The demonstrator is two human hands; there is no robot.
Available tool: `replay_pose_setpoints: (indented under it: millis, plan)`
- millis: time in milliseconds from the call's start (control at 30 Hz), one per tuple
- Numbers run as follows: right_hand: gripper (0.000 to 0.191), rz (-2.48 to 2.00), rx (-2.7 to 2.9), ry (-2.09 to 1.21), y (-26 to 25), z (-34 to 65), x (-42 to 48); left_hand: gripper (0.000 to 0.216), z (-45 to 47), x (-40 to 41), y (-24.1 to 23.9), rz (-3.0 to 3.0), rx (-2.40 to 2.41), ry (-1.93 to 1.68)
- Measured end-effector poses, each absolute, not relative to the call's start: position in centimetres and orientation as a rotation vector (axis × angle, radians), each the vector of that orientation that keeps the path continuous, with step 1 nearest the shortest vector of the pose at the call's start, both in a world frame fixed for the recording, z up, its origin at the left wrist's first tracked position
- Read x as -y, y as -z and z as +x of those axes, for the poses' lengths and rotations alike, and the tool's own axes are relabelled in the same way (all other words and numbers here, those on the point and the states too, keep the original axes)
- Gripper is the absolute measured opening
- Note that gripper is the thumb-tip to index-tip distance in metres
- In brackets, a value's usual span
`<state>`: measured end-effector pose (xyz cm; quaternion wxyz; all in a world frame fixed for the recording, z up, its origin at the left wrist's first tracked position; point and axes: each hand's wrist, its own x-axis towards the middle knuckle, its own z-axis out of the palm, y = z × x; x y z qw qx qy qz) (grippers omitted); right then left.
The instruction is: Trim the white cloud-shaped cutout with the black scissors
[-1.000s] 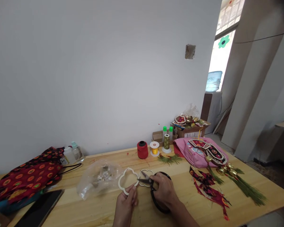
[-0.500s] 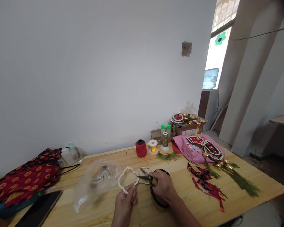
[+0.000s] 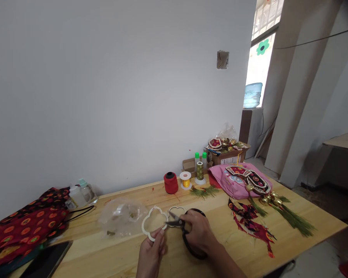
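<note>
My left hand [image 3: 152, 247] pinches the lower right edge of a cream, cloud-shaped open frame [image 3: 143, 227], holding it above the table. Black-handled scissors [image 3: 195, 253] are in my right hand [image 3: 199, 231], fingers through the loops. Their parted blades point left, with the lower tip at the frame's right edge; whether it touches I cannot tell. Behind the blades lies a second cream scalloped frame [image 3: 177, 208], partly hidden by them. A crumpled clear plastic bag [image 3: 118, 216] with small items inside lies left of my left hand.
Behind my hands stand a red thread cone [image 3: 171, 183], a yellow spool [image 3: 185, 181] and an olive spool [image 3: 200, 172]. Right are fabric scraps [image 3: 251, 224], green tassels [image 3: 295, 218] and a pink bag [image 3: 224, 183]. Left are patterned cloth [image 3: 31, 216] and a phone [image 3: 48, 260].
The view has shifted slightly to the right. The scissor blades have come a little closer together beside the frame. The plastic bag looks flatter and less spread toward the front.
</note>
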<state>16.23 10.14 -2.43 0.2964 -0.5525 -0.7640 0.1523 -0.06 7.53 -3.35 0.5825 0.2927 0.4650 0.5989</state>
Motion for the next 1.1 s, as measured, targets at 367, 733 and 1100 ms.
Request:
replay_pose_setpoints:
  millis: [367,733,1100]
  plan:
    - [0.031,-1.359,1.789,-0.494,2.6,16.7,-10.7,0.042,-0.6,-7.1,2.9,0.675,-1.093,-1.379]
    - [0.031,-1.219,1.622,-0.593,2.3,16.1,-10.5,0.032,-0.1,-7.7,3.3,0.843,-1.233,-1.378]
    - [0.031,-0.877,1.408,-1.097,2.3,12.8,-10.5,0.031,-0.3,-7.9,3.6,0.963,-1.245,-1.238]
